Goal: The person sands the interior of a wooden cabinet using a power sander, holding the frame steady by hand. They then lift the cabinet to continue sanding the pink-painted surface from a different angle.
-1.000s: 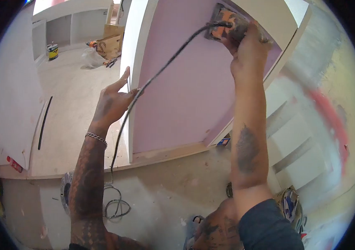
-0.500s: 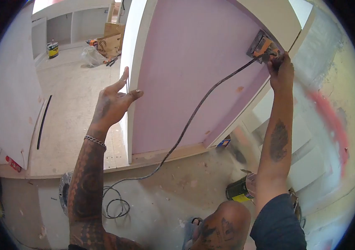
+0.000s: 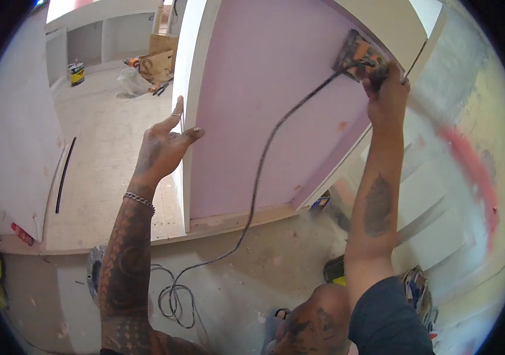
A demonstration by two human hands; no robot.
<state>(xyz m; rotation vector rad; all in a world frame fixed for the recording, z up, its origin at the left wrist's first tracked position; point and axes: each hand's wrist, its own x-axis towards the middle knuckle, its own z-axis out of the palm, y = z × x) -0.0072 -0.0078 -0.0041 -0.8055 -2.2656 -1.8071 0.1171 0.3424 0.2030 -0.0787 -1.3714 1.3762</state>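
Observation:
My right hand [image 3: 387, 92] is wrapped round an orange and black power sander [image 3: 359, 56], whose flat pad lies against the upper right of a pink panel [image 3: 264, 112]. From the tool a dark cord [image 3: 258, 168] hangs across the panel and coils on the floor. My left hand [image 3: 166, 145], thumb and index finger spread, rests at the white vertical edge board [image 3: 195, 118] on the panel's left side. It grips no tool.
Left of the board, a wooden surface [image 3: 110, 124] bears a black strip [image 3: 65, 174], a bucket [image 3: 76, 73], a plastic bag [image 3: 132, 81] and a brown paper bag [image 3: 156, 64]. A dark tin [image 3: 334, 270] stands on the floor beside my right arm. A wall is at the right.
My right hand has moved the sander left and slightly up across the panel. The cord has shifted with it, and its floor coil has changed shape. My left hand stays at the board.

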